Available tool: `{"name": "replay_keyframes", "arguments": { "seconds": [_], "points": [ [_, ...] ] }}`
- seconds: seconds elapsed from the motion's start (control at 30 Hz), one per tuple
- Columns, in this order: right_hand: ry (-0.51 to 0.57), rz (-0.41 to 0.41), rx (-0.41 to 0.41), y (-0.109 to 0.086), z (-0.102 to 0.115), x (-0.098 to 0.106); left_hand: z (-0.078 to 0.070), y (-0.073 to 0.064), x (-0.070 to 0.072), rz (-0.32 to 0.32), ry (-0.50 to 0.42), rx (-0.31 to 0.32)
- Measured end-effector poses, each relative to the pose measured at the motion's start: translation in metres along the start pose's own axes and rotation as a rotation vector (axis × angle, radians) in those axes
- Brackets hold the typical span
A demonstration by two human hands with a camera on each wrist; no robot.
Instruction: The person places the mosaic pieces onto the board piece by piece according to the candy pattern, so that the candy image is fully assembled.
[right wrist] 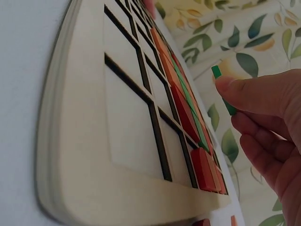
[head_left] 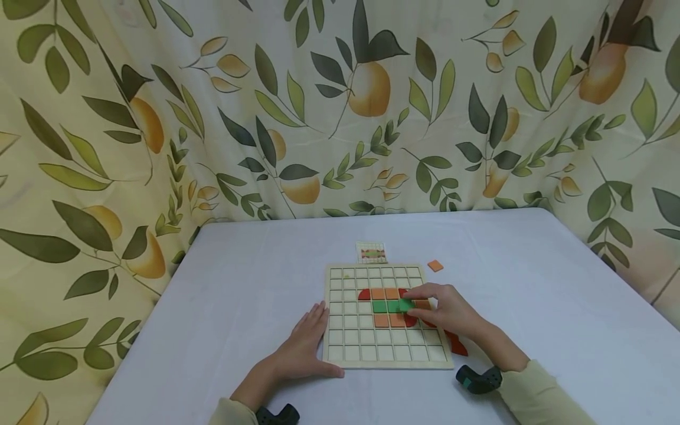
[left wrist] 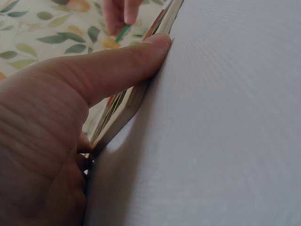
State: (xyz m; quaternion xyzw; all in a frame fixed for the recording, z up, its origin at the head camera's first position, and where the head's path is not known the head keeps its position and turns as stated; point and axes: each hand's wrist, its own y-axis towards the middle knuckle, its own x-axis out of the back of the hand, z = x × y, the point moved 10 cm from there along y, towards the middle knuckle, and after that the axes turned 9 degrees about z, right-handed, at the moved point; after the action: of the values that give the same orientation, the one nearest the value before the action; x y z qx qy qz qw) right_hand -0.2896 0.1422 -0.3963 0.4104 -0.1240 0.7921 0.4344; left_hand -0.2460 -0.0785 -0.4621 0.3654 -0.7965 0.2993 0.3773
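Observation:
A pale square grid board lies on the table. My right hand pinches a small green square tile between thumb and fingers, above the board. In the right wrist view that tile is held clear of the grid, nearly edge-on. Green tiles form a row on the board, with orange tiles on either side and a rounded red tile at one end. My left hand rests along the board's left edge, fingers extended; its thumb touches the near edge.
A small printed pattern card lies just beyond the board. A loose orange tile sits past its far right corner. Red pieces lie at its right edge, partly behind the right hand. Leaf-patterned curtain surrounds the white table.

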Motion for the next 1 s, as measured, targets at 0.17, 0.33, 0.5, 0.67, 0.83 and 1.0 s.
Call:
{"name": "replay_keyframes", "arguments": {
  "seconds": [0.17, 0.33, 0.5, 0.67, 0.83, 1.0],
  "points": [
    [0.024, 0.011, -0.002, 0.004, 0.0, -0.006, -0.003, 0.0, 0.0, -0.002, -0.016, -0.021],
    [0.027, 0.019, 0.043, 0.012, 0.007, -0.012, -0.003, 0.0, 0.0, -0.002, -0.017, -0.019],
    [0.058, 0.02, 0.111, 0.019, 0.016, -0.016, -0.003, 0.0, 0.0, -0.002, -0.008, -0.013],
    [0.08, 0.034, 0.14, 0.028, 0.02, -0.022, -0.003, 0.001, 0.001, -0.002, 0.0, -0.001],
    [0.053, 0.028, 0.142, 0.036, 0.024, -0.027, -0.001, 0.001, 0.001, 0.001, 0.004, 0.011],
    [0.014, 0.041, 0.113, 0.044, 0.026, -0.034, -0.001, -0.001, 0.003, -0.003, 0.001, 0.002]
  ]
}}
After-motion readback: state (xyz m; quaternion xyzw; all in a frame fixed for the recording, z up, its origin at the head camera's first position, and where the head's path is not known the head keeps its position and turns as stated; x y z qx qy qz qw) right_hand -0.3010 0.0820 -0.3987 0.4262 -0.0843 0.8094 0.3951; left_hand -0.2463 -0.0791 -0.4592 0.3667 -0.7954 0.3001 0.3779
